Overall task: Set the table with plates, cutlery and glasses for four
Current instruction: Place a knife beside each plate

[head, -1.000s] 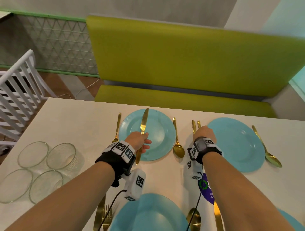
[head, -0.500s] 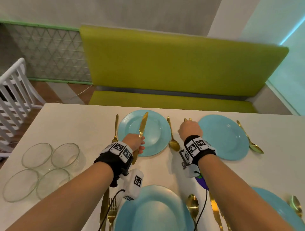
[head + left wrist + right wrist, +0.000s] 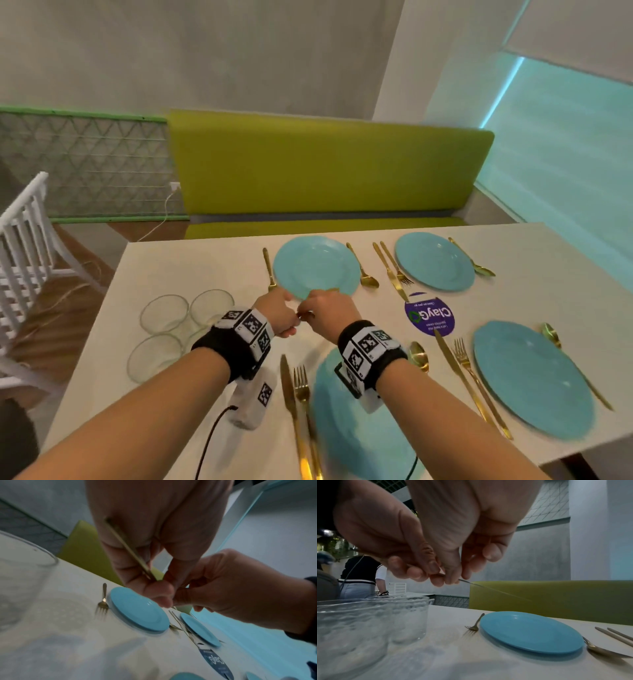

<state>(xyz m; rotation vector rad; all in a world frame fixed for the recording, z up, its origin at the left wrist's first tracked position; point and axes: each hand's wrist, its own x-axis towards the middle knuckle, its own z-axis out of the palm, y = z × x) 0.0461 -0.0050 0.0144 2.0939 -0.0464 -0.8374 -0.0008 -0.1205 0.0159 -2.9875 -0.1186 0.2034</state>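
Observation:
My left hand [image 3: 293, 317] and right hand [image 3: 310, 313] meet above the table just in front of the far-left blue plate [image 3: 317, 267]. Both pinch one gold knife [image 3: 126, 547]. Its handle runs through the left hand's fingers [image 3: 133, 574], and the thin blade [image 3: 494, 590] points toward the green bench. Three more blue plates lie at far right [image 3: 435, 262], near right [image 3: 532, 380] and near left [image 3: 352, 428], the last partly under my right wrist. A gold fork [image 3: 269, 270] and spoon [image 3: 363, 270] flank the far-left plate. Several clear glasses [image 3: 164, 313] stand together at the left.
A knife and fork [image 3: 390, 270] and a spoon [image 3: 474, 263] lie beside the far-right plate, and more gold cutlery lies by the near plates. A purple round sticker [image 3: 430, 317] sits mid-table. Behind is a green bench [image 3: 325, 164], with a white chair [image 3: 24, 240] at the left.
My left hand has lifted the knife off the far-left plate and drawn it back toward me. My right hand left the cutlery by the far-right plate and came across to pinch the knife too.

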